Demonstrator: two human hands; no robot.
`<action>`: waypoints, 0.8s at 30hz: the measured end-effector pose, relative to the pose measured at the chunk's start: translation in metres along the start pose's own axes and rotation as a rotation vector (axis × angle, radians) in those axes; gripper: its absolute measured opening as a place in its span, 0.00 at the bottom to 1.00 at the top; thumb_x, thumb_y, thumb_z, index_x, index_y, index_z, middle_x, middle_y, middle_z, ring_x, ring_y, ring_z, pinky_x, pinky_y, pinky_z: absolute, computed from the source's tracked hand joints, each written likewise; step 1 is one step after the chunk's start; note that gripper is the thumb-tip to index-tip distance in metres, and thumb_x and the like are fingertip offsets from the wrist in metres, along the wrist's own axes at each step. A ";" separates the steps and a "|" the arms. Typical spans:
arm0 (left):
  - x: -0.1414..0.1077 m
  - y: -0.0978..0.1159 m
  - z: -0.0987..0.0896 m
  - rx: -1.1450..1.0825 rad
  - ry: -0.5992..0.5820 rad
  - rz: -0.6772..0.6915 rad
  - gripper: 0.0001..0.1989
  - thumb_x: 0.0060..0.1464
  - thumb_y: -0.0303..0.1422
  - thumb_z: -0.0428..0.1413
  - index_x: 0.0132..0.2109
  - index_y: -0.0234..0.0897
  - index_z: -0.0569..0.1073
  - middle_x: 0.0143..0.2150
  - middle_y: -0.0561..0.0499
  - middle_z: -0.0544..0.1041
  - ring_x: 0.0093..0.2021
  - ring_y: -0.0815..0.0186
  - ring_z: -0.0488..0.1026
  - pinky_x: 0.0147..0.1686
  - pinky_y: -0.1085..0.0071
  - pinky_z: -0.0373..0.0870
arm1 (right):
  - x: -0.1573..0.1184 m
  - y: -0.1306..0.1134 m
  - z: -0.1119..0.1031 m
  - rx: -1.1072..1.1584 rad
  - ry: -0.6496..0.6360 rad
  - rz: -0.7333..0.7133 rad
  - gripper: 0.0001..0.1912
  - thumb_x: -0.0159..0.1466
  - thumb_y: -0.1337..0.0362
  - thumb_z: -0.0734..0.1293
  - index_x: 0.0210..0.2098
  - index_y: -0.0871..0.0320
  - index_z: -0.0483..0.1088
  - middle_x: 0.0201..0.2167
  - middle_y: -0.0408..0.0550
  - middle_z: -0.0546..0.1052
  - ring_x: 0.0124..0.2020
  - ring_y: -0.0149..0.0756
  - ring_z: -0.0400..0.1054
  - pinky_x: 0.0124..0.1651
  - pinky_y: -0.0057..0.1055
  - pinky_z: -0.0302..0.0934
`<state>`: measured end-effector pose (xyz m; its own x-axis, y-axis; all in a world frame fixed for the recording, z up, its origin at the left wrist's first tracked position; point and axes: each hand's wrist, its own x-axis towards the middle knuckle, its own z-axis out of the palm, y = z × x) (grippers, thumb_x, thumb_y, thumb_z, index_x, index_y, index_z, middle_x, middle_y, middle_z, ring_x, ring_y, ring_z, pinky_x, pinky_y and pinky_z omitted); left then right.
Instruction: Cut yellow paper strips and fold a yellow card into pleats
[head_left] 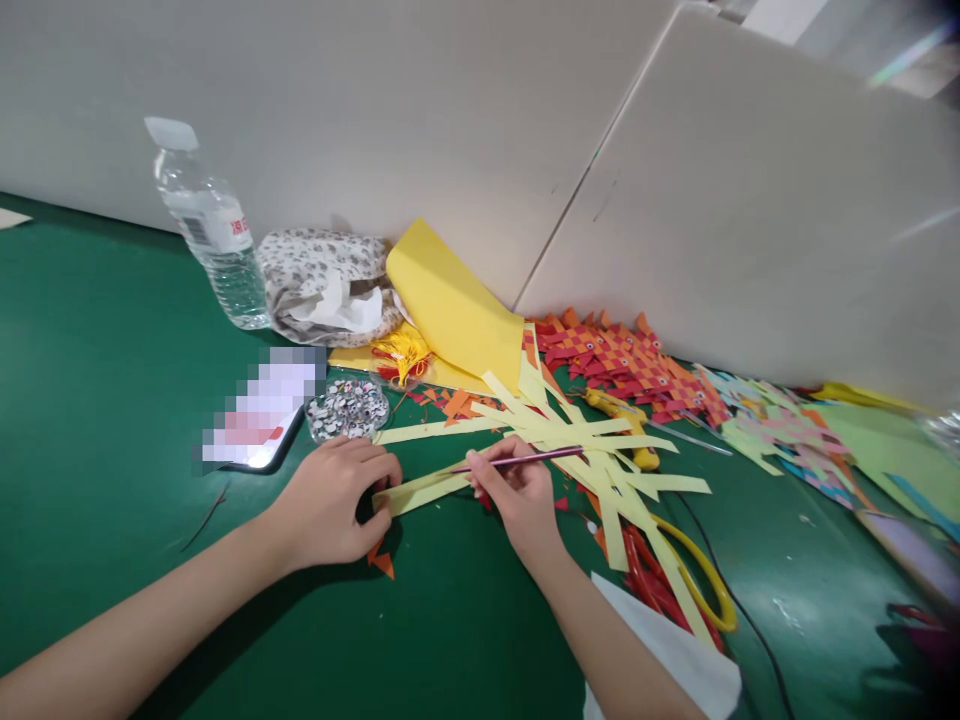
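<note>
Between the thumb and fingers of my left hand (337,500) is the left end of a pale yellow paper strip (431,492), which looks folded into two layers. My right hand (517,497) pinches a slim purple stick (551,455), pencil-like, whose tip rests near the strip's upper edge. Whether the right fingers also touch the strip I cannot tell. More pale yellow strips (615,440) lie in a crossed pile just beyond and right of my right hand. Small orange paper scraps (382,565) sit under my left hand.
Behind my hands are a phone (262,420), a dish of googly eyes (349,408), a water bottle (217,240), a tissue pouch (330,280) and yellow paper (457,300). Woven red-orange fish (622,360), a yellow-handled tool (619,415) and red-handled scissors (652,575) lie rightward.
</note>
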<state>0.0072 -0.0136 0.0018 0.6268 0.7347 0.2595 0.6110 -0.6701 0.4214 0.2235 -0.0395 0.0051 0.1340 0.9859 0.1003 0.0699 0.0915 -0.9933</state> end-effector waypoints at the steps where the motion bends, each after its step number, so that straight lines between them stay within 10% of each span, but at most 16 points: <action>1: 0.000 0.000 0.001 -0.008 -0.008 -0.004 0.05 0.43 0.27 0.51 0.31 0.39 0.68 0.28 0.53 0.71 0.29 0.64 0.67 0.32 0.67 0.60 | 0.000 0.000 0.000 -0.026 -0.012 -0.009 0.13 0.55 0.57 0.71 0.24 0.57 0.65 0.18 0.39 0.70 0.18 0.27 0.63 0.22 0.25 0.59; 24: 0.002 0.004 0.000 -0.109 -0.111 -0.061 0.11 0.43 0.24 0.49 0.35 0.39 0.69 0.30 0.53 0.71 0.30 0.66 0.68 0.29 0.72 0.59 | 0.002 0.005 0.009 -0.194 -0.244 0.107 0.12 0.56 0.57 0.70 0.25 0.57 0.67 0.19 0.40 0.69 0.22 0.30 0.63 0.26 0.26 0.56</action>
<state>0.0109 -0.0145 0.0038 0.6430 0.7537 0.1357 0.5975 -0.6046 0.5267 0.2155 -0.0360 -0.0003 -0.0880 0.9952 -0.0439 0.2582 -0.0197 -0.9659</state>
